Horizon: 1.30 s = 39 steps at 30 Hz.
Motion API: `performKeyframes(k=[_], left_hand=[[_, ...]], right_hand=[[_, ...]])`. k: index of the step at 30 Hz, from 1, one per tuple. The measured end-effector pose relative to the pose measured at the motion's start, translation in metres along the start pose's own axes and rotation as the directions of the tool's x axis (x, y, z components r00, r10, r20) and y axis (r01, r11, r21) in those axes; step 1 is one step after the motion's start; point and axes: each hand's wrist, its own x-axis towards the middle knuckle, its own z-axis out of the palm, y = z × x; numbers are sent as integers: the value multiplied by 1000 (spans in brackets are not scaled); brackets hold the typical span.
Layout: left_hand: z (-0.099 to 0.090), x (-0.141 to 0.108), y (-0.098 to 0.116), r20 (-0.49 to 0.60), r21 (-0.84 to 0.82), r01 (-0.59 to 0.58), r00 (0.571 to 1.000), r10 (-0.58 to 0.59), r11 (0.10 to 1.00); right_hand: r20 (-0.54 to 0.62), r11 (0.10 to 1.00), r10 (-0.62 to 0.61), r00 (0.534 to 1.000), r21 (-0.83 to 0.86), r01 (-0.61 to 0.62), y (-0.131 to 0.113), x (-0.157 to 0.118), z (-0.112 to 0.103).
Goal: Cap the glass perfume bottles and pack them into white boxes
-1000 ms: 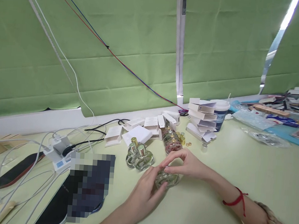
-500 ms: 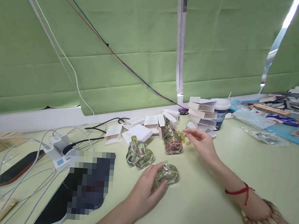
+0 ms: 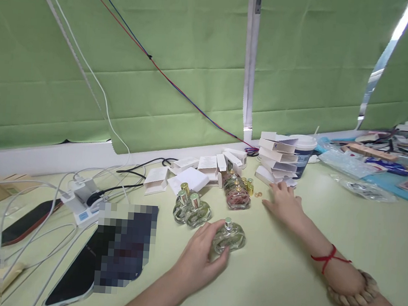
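Note:
My left hand [image 3: 204,254] is closed around the left side of a clear glass perfume bottle [image 3: 230,238] with a silver cap, thumb in front and fingers behind. The bottle stands upright on the table [image 3: 268,283]. My right hand [image 3: 284,206] is open and low over the table, its fingers pointing toward the stack of white cartons [image 3: 277,157]. Left of it lie small gold rings [image 3: 258,194] and several gold caps [image 3: 249,186]. Beside these stands a row of perfume bottles, a pink one [image 3: 238,199] in front. Three capped bottles [image 3: 199,214] stand behind my left hand.
White cartons [image 3: 188,180] lie along the back. A dark cup with a white lid [image 3: 303,155] stands behind the stack. Left are a phone [image 3: 73,269], a power strip [image 3: 85,215] and loose cables. Plastic bags [image 3: 350,163] and assorted items lie at the far right.
My right hand has moved away from the gold caps, to the right and lower, with its fingers spreading. My left hand stays on the same bottle. The view has shifted slightly.

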Motion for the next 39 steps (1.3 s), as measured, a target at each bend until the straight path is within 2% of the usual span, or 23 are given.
performKeyframes(k=[4,8,10,12,13,15,17,18,19,21,23,25,30,33,36,39], left_hand=[[0,0,-1,11,-17,11,1000,-10,1000],[0,0,0,21,-28,19,1000,-18,999],[0,0,0,19,-28,12,1000,-11,1000],[0,0,-1,13,-28,9,1000,-9,1000],[0,1,-1,12,-29,9,1000,-9,1000],[0,1,-2,8,-33,4,1000,-4,999],[1,1,-2,4,-45,-4,1000,4,999],[1,1,-2,5,-53,-7,1000,7,999],[1,1,-2,6,-60,-8,1000,9,998],[1,1,-1,11,-68,-10,1000,11,998],[0,1,0,18,-72,-15,1000,16,997],[0,2,1,17,-77,-18,1000,19,997],[-1,2,3,24,-89,-14,1000,16,996],[-1,1,3,16,-65,-18,1000,19,998],[-1,0,2,-8,-32,-26,1000,26,999],[-1,1,0,-85,-32,-34,996,31,999]], right_hand=[[98,997,-27,995,-74,34,-3,-9,4],[86,995,-98,991,1,98,-6,-12,5],[-6,985,-110,994,132,110,-7,-9,1],[-178,915,-127,976,359,185,-10,-7,-5],[-266,830,-135,955,496,255,-12,-7,-9],[-348,545,-168,922,746,381,-20,-11,-14],[-285,229,-284,916,907,353,-29,-20,-17],[-236,114,-362,902,949,294,-34,-25,-17],[-195,35,-437,878,972,234,-39,-30,-16],[-160,-43,-550,820,986,163,-46,-40,-14],[-172,-56,-609,775,983,174,-49,-47,-11],[-188,-32,-641,744,975,219,-49,-49,-10],[-307,-5,-615,726,923,386,-43,-46,-12],[-350,-7,-639,685,893,450,-44,-46,-11],[-353,-20,-669,654,888,459,-46,-48,-9],[-312,-20,-674,670,914,405,-48,-49,-10]])
